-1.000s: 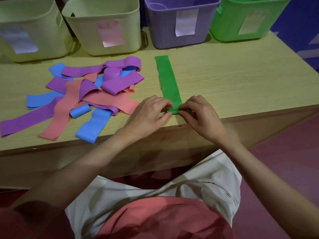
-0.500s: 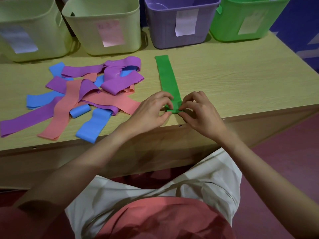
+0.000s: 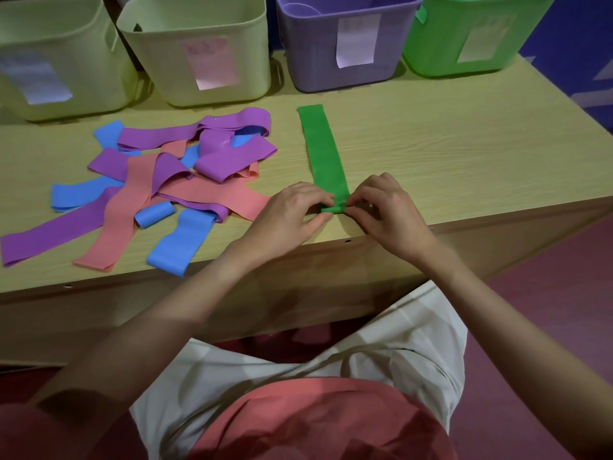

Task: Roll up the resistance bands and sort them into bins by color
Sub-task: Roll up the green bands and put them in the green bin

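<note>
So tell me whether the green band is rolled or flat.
Mostly flat: green band has only its near end curled, pinched between both hands.

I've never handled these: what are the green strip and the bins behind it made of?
The green band looks like thin matte rubber or latex: it lies limp and flat, and curls tightly at the near end. The green bin and purple bin look like moulded plastic, with rigid walls and a slight sheen.

Green band (image 3: 323, 151) on a pale wood-grain bench (image 3: 447, 154). Pile of purple bands (image 3: 195, 134), salmon bands (image 3: 212, 194) and blue bands (image 3: 179, 244). Two pale yellow-green bins (image 3: 66, 94), one purple bin (image 3: 348, 44), one green bin (image 3: 471, 38), each with a pale label. Cream shorts (image 3: 365, 360), salmon shirt (image 3: 315, 423), maroon floor (image 3: 547, 310).
</note>
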The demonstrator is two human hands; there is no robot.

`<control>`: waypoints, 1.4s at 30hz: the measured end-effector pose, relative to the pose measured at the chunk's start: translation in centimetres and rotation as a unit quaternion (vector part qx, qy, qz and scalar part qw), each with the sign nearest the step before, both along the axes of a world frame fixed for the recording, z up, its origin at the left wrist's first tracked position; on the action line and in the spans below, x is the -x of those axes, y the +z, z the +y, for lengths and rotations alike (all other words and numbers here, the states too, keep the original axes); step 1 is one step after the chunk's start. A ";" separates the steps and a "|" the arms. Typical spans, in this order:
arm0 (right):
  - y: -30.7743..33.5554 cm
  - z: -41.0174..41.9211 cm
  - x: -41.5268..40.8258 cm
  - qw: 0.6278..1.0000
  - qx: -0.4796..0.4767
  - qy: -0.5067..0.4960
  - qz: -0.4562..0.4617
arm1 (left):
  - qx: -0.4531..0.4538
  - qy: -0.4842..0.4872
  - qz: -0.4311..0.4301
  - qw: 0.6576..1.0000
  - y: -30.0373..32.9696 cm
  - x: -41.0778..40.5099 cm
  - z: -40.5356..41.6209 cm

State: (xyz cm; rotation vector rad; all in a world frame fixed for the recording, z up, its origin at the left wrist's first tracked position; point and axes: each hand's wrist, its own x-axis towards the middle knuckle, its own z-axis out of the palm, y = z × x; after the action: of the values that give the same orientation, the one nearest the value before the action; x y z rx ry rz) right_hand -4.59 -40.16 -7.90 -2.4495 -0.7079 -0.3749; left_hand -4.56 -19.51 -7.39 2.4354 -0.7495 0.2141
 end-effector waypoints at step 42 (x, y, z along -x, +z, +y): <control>0.3 -0.3 -1.6 0.998 0.015 0.052 0.014 | -0.009 0.062 -0.014 0.998 0.5 0.5 -1.4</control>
State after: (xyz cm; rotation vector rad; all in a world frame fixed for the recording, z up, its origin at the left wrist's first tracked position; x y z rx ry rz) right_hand -3.00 -40.46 -7.56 -2.4304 -0.8297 -0.2905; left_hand -5.11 -20.92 -6.91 2.5035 -0.6156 0.2903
